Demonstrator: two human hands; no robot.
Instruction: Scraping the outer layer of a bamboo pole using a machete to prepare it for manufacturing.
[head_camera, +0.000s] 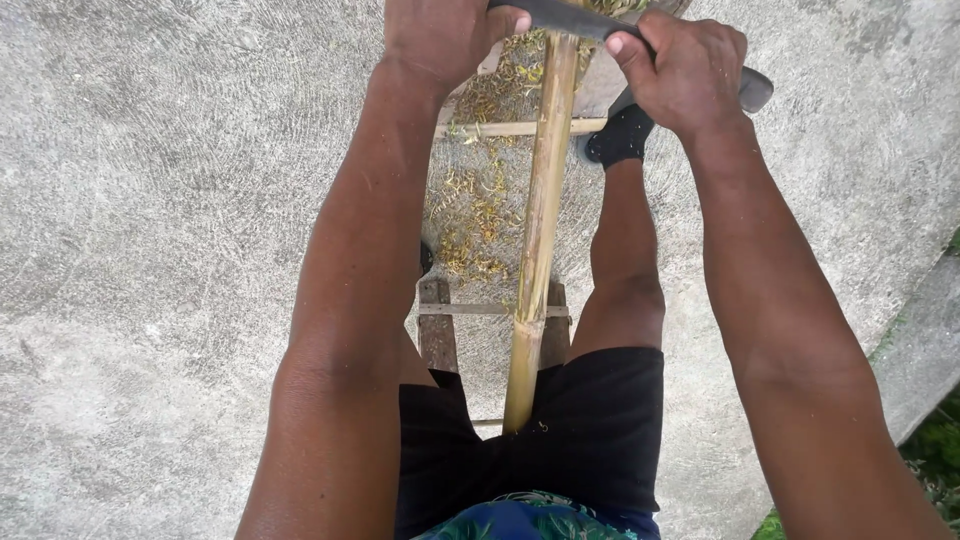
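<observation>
Both hands draw a dark blade across a yellow bamboo pole.

Left hand (440, 35) at 11 o'clock and right hand (685, 70) at 1 o'clock clench the long dark flat blade (560, 18) crossing the long yellow bamboo pole (538, 230), running 12 to 6; pale shavings (480, 200) already litter the concrete, scraping seemingly unfinished.

I hold a dark, flat blade (560, 18) crosswise at the far end of a yellow-green bamboo pole (540, 220), my left hand (440, 35) and right hand (685, 70) each closed on one end. The pole runs lengthwise from between my thighs away from me, slightly tilted, with a ringed node near its middle.
</observation>
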